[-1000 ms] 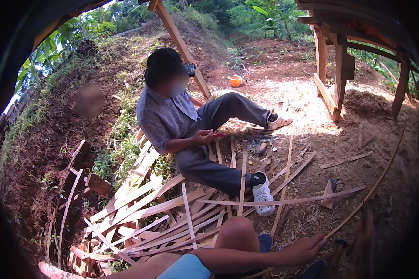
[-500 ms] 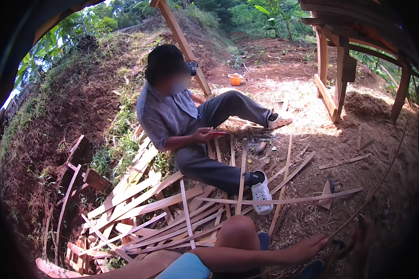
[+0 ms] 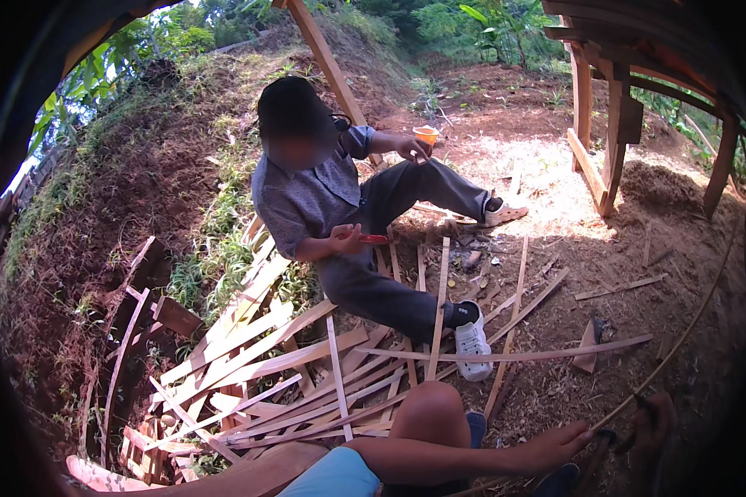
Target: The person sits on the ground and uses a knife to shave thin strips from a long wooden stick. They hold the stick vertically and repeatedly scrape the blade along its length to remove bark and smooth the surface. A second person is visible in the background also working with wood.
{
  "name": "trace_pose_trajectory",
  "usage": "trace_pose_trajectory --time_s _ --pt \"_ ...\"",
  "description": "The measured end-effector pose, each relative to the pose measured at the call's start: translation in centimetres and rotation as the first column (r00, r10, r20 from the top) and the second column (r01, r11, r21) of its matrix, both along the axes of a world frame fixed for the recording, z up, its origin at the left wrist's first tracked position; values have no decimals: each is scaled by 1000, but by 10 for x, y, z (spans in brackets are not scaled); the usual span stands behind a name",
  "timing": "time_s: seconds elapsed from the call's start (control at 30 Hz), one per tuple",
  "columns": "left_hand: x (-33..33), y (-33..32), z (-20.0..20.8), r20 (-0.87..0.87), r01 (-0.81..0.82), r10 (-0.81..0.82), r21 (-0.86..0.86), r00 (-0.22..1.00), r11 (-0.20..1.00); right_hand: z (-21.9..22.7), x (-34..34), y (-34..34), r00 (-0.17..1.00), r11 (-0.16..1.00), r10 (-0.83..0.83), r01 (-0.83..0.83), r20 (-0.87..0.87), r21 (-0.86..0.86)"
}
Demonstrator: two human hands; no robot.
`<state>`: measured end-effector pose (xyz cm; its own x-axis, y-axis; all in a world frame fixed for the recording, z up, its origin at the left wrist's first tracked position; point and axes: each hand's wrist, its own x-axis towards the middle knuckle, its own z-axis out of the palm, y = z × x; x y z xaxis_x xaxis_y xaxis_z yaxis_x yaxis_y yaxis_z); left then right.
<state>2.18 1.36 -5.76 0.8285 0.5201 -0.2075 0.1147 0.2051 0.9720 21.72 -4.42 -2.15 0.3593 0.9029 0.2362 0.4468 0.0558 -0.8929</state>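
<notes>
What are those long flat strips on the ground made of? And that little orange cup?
The long pale flat strips look like split bamboo or thin wood: tan, matte, with lengthwise grain and rough, splintery ends. The small orange cup held by the seated person looks like plastic, smooth and evenly bright, though it is too small to be sure.

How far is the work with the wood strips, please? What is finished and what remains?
Done, it seems: many split wooden strips lie heaped by the slope. In hand: the seated person holds a small red object and an orange cup; a long thin cane runs to the near right corner, where what grips it is too dim to tell. Left: loose strips lie scattered, unsorted.
</notes>
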Motion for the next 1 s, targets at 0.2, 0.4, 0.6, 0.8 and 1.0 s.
trace_pose_trajectory --time_s 0.2,0.4,0.6,0.8,1.0 --pt "1 4 5 -37 27 -27 12 999 1000 4 -1 -2 994 994 -75 67 -84 -89" --pt "1 3 2 -72 -8 14 80 997 997 3 -8 3 989 989 -14 -7 -144 -148" --pt "-2 6 13 -130 8 -4 28 992 1000 16 -16 4 984 978 48 -82 -172 -192" --pt "-2 6 16 -109 -52 52 6 993 999 19 -19 3 945 959 44 -131 -325 -251" --pt "-1 5 16 -106 -45 50 52 993 998 15 -17 2 919 946 50 -169 -392 -276"
